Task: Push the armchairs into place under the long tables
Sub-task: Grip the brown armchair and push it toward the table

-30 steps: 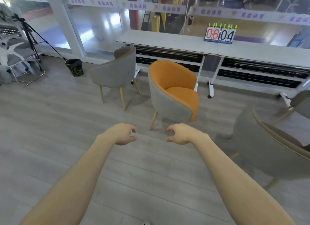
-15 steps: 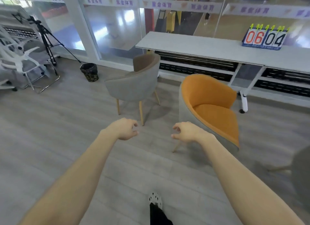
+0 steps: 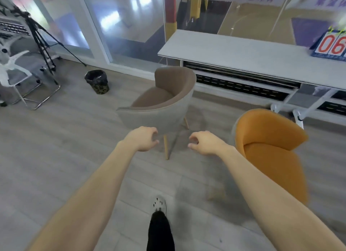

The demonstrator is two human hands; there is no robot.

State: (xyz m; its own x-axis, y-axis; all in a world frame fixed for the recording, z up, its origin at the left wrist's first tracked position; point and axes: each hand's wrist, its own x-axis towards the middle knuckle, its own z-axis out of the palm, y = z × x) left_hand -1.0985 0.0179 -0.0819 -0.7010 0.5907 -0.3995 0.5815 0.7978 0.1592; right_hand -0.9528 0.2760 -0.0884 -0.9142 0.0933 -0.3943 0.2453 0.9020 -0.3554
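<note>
A grey armchair with a brown seat (image 3: 159,104) stands on the floor in front of the left end of the long white table (image 3: 234,54), turned sideways and not under it. An orange armchair (image 3: 269,147) sits at the right, also out from the table. My left hand (image 3: 143,138) and my right hand (image 3: 203,143) hover just short of the grey armchair's near side, fingers loosely curled, holding nothing and not touching it.
A black waste bin (image 3: 97,81) stands left of the grey armchair. A tripod (image 3: 41,39) and a white-framed chair (image 3: 16,76) fill the far left. A scoreboard (image 3: 332,46) sits on the table. My shoe (image 3: 159,204) steps on the grey floor.
The view has swung left and closer: the grey armchair is now centred ahead of my hands and the orange one has slid to the right. My hands stay empty.
</note>
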